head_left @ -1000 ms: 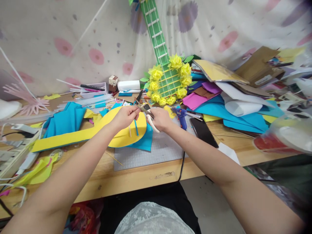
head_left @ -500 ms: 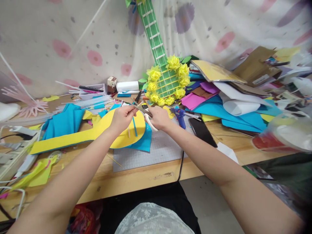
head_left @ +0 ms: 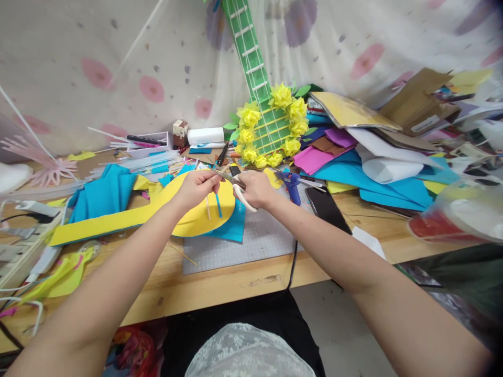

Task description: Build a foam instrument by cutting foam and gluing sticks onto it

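Little has changed: above the yellow foam sheet (head_left: 196, 209), the left hand (head_left: 198, 187) still pinches a thin stick (head_left: 217, 177), and the right hand (head_left: 256, 189) stays clamped on scissors (head_left: 236, 183) at its tip.

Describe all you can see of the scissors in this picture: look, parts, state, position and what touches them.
The scissors have white, plastic-looking handles and grey metal blades. The right hand grips the handles, hiding most of them; one white loop shows below the fingers. The blades point left and slightly up toward the left hand, meeting its fingertips, where something small and hard to identify is pinched. Whether the blades are open is unclear. The scissors are held in the air above the yellow foam shape and the grey mat.
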Demonstrator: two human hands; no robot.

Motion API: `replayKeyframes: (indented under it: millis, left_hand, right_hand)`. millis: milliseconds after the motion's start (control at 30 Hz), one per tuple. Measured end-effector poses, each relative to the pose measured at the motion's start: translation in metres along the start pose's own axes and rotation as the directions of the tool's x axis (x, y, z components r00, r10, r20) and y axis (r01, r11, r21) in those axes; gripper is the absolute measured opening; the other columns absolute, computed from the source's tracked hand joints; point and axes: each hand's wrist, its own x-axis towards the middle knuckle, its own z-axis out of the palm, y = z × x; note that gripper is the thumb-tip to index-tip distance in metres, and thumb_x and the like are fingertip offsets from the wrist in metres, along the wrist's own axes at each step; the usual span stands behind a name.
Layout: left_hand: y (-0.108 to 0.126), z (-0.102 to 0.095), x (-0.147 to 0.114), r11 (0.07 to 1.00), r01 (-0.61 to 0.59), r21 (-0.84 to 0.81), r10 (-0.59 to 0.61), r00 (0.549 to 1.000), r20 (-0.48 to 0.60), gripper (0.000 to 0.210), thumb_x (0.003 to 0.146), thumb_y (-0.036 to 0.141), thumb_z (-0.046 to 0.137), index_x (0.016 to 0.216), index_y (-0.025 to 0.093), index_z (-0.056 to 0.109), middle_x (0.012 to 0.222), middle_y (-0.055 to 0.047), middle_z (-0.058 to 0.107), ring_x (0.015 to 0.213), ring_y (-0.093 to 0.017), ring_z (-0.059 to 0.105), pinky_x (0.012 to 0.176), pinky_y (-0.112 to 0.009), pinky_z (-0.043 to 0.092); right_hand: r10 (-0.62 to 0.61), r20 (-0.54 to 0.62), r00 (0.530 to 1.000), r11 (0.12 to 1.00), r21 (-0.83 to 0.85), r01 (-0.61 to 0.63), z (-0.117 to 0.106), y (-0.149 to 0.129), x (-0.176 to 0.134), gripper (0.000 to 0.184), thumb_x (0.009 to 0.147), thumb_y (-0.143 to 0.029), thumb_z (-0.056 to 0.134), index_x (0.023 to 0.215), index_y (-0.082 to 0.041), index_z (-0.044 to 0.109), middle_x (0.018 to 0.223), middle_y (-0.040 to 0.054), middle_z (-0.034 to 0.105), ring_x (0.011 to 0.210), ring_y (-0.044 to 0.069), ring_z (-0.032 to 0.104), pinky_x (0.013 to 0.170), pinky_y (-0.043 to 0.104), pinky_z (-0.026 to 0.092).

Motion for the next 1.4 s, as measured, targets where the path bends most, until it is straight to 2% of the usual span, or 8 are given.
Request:
replayKeyframes:
  millis: [100, 267, 433, 633, 767, 900, 1133, 1400]
  left_hand:
    - [0.002, 0.003, -0.003, 1.0, 0.003, 0.03, -0.002, 0.999, -0.042, 0.032, 0.08, 0.031, 0.042, 0.055, 0.016, 0.053, 0.053, 0.0, 0.052, 0.049, -0.008, 0.041, 0.05, -0.023, 0.033]
    - [0.007, 0.004, -0.008, 0.983, 0.01, 0.181, 0.019, 0.987, -0.16, 0.029, 0.083, 0.03, 0.039, 0.061, 0.017, 0.053, 0.057, 0.0, 0.053, 0.056, -0.011, 0.047, 0.058, -0.023, 0.035]
    - [0.004, 0.004, -0.01, 0.981, 0.02, 0.194, 0.006, 0.991, -0.132, 0.029, 0.083, 0.03, 0.037, 0.065, 0.017, 0.054, 0.057, 0.001, 0.053, 0.055, -0.011, 0.047, 0.056, -0.023, 0.035]
    - [0.003, 0.004, -0.011, 0.975, 0.023, 0.221, 0.01, 0.989, -0.146, 0.029, 0.083, 0.031, 0.037, 0.063, 0.017, 0.053, 0.057, 0.0, 0.052, 0.056, -0.011, 0.047, 0.055, -0.023, 0.035]
    - [0.003, 0.001, -0.01, 0.974, 0.025, 0.225, 0.014, 0.985, -0.17, 0.027, 0.082, 0.033, 0.038, 0.066, 0.018, 0.053, 0.054, 0.001, 0.049, 0.053, -0.011, 0.044, 0.052, -0.023, 0.033]
    - [0.0, -0.002, -0.01, 0.986, -0.004, 0.169, 0.025, 0.992, -0.124, 0.027, 0.082, 0.034, 0.039, 0.065, 0.018, 0.052, 0.051, 0.001, 0.046, 0.049, -0.01, 0.041, 0.049, -0.023, 0.031]
    - [-0.004, -0.003, -0.004, 0.998, -0.025, 0.055, 0.025, 1.0, -0.009, 0.03, 0.08, 0.034, 0.038, 0.063, 0.016, 0.055, 0.049, 0.002, 0.043, 0.047, -0.009, 0.039, 0.048, -0.022, 0.032]
    - [-0.003, -0.007, 0.003, 0.998, 0.047, -0.048, -0.045, 0.998, 0.034, 0.03, 0.08, 0.039, 0.04, 0.07, 0.015, 0.056, 0.045, 0.003, 0.039, 0.041, -0.008, 0.032, 0.042, -0.022, 0.026]
  right_hand:
    - [0.012, 0.004, 1.0, 1.0, -0.001, -0.012, 0.001, -0.001, 0.0, 0.031, 0.076, -0.042, 0.045, 0.08, -0.016, 0.063, 0.078, 0.0076, 0.064, 0.074, 0.018, 0.054, 0.062, 0.027, 0.031]
    - [0.005, -0.057, 0.998, 1.0, 0.022, -0.003, -0.001, -0.003, 0.003, 0.03, 0.078, -0.038, 0.044, 0.09, -0.017, 0.062, 0.085, 0.008, 0.064, 0.08, 0.02, 0.054, 0.064, 0.027, 0.031]
    - [-0.058, -0.058, 0.997, 0.997, 0.055, 0.062, -0.001, -0.004, 0.005, 0.026, 0.079, -0.032, 0.044, 0.094, -0.015, 0.058, 0.093, 0.008, 0.063, 0.084, 0.019, 0.052, 0.07, 0.027, 0.033]
    - [0.016, -0.05, 0.999, 0.999, 0.038, -0.014, -0.002, -0.011, 0.004, 0.028, 0.08, -0.036, 0.044, 0.097, -0.019, 0.059, 0.091, 0.0068, 0.064, 0.083, 0.02, 0.054, 0.064, 0.027, 0.033]
    - [0.077, 0.002, 0.997, 0.997, -0.005, -0.077, -0.002, -0.016, 0.004, 0.033, 0.079, -0.042, 0.043, 0.095, -0.018, 0.061, 0.088, 0.0086, 0.064, 0.081, 0.02, 0.055, 0.063, 0.027, 0.033]
    - [0.091, 0.038, 0.995, 0.996, -0.026, -0.09, 0.0, -0.015, 0.003, 0.036, 0.078, -0.044, 0.043, 0.09, -0.017, 0.063, 0.084, 0.0089, 0.064, 0.079, 0.02, 0.055, 0.063, 0.027, 0.032]
    - [-0.066, -0.005, 0.998, 0.998, 0.005, 0.066, 0.004, 0.0, 0.007, 0.026, 0.078, -0.036, 0.044, 0.087, -0.018, 0.06, 0.085, 0.006, 0.063, 0.082, 0.019, 0.053, 0.063, 0.027, 0.032]
    - [0.005, -0.003, 1.0, 1.0, 0.028, -0.005, 0.009, -0.003, 0.013, 0.029, 0.077, -0.038, 0.044, 0.089, -0.018, 0.062, 0.084, 0.0063, 0.063, 0.079, 0.018, 0.054, 0.061, 0.026, 0.031]
